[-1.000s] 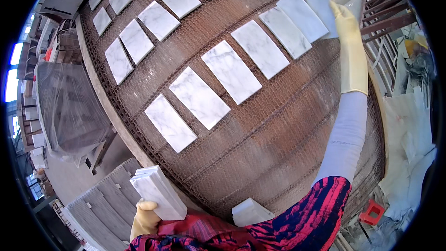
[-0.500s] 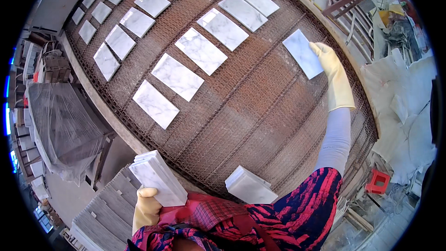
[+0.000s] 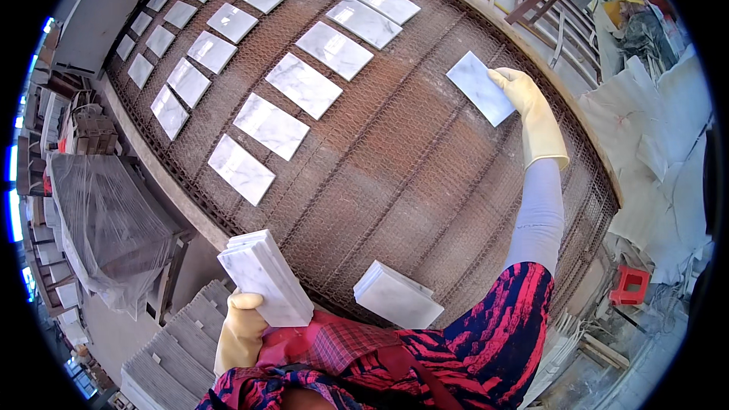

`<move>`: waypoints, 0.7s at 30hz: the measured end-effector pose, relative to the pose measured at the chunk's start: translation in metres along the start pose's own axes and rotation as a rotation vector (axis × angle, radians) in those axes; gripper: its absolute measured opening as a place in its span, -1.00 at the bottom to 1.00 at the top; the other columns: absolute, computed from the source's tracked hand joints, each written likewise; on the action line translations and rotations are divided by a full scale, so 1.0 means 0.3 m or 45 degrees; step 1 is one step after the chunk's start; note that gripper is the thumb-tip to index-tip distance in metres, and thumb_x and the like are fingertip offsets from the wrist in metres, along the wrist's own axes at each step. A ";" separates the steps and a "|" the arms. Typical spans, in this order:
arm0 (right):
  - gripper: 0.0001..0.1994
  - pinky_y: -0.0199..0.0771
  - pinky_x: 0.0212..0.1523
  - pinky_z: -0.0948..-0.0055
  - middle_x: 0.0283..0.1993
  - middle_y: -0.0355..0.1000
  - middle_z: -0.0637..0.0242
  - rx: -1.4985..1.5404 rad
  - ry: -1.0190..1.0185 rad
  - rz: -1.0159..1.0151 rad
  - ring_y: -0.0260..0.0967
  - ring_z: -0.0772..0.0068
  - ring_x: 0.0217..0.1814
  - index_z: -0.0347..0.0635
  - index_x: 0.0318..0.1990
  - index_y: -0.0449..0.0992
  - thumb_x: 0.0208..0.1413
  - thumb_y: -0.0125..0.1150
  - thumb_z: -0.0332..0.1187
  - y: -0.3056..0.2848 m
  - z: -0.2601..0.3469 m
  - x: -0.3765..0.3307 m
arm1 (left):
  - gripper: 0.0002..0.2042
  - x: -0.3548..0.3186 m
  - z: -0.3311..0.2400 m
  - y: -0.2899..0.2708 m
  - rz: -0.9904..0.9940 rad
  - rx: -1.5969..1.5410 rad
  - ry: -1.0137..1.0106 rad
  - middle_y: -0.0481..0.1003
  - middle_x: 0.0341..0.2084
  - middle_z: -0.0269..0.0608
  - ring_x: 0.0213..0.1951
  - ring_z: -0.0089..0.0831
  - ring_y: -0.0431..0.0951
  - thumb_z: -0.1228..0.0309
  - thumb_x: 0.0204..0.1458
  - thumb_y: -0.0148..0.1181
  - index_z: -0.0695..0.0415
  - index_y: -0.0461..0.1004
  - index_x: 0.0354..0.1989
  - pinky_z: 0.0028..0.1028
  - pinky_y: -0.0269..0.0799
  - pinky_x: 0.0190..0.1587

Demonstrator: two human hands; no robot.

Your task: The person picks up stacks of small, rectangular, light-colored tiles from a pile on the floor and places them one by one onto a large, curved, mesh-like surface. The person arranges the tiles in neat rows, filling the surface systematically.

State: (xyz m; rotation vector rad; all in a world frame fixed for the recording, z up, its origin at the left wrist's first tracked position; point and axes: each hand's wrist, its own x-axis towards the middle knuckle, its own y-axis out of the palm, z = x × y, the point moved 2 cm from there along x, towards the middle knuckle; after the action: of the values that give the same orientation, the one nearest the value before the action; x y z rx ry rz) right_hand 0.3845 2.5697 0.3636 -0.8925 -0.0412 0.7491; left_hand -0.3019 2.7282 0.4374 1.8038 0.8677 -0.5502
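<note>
The right hand (image 3: 522, 95) pinches a tile (image 3: 477, 85) at its left, seemingly to lay it on the mesh (image 3: 395, 175), contact unclear; a level release seems needed next. The left hand (image 3: 243, 330) clasps stacked tiles (image 3: 267, 285).

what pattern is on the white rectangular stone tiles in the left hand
The white rectangular stone tiles show faint grey marbled veining, best in the head view.
</note>
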 end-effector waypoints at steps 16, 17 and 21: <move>-0.50 0.54 0.20 -0.03 0.11 0.60 0.10 -0.626 -0.474 -0.524 0.56 -0.04 0.19 0.03 0.30 0.52 0.30 0.33 0.00 0.493 0.678 0.262 | -0.14 -0.061 0.087 -0.043 -0.007 -0.132 0.030 0.62 0.10 0.10 0.10 0.17 0.63 0.30 -0.32 0.54 0.21 0.47 0.33 0.18 0.54 0.22; -0.50 0.54 0.21 -0.04 0.15 0.58 0.10 -0.718 -0.422 -0.479 0.56 -0.03 0.21 0.04 0.31 0.51 0.30 0.33 0.00 0.501 0.714 0.306 | -0.14 -0.075 0.095 -0.057 -0.047 -0.146 0.058 0.62 0.10 0.10 0.10 0.17 0.63 0.30 -0.32 0.54 0.21 0.47 0.33 0.18 0.54 0.22; -0.48 0.51 0.26 -0.05 0.28 0.52 0.12 -0.820 -0.273 -0.283 0.52 -0.02 0.32 0.14 0.36 0.45 0.32 0.30 0.03 0.489 0.686 0.455 | -0.17 -0.080 0.084 -0.063 -0.142 -0.172 0.133 0.63 0.06 0.11 0.06 0.19 0.65 0.28 -0.31 0.53 0.21 0.47 0.31 0.20 0.56 0.18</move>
State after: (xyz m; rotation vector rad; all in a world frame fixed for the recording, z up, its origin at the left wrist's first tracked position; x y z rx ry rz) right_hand 0.3345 2.8525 0.3547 -1.3863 -0.5896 0.6243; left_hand -0.3311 2.7017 0.4336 1.6802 1.0571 -0.4598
